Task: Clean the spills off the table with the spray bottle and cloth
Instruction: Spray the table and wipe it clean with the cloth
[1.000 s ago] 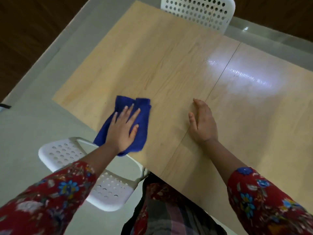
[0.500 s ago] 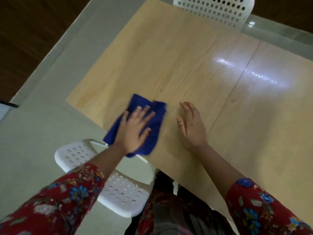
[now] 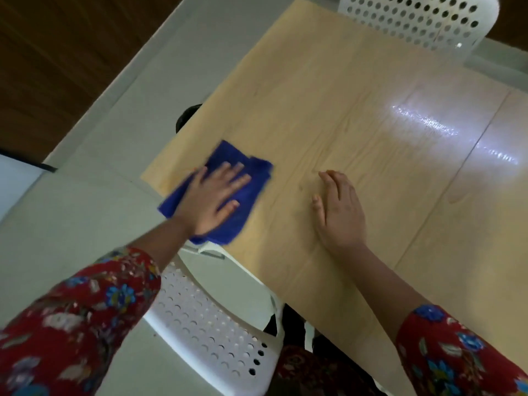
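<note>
A folded blue cloth [image 3: 228, 158] lies on the light wooden table [image 3: 357, 110] close to its near-left corner. My left hand [image 3: 213, 198] presses flat on the cloth with its fingers spread and straight. To the right of it, my right hand [image 3: 340, 212] rests flat on the bare tabletop, fingers together. A faint damp streak shows on the wood right of that hand. No spray bottle is in view.
A white perforated chair [image 3: 211, 332] stands under the table's near edge below my left arm. Another white perforated chair [image 3: 414, 21] stands at the far side. A seam [image 3: 457, 172] runs across the tabletop. Pale floor lies left of the table.
My left hand has slid the cloth along the near edge toward the table's left corner. My right hand has shifted left with it, away from the seam.
</note>
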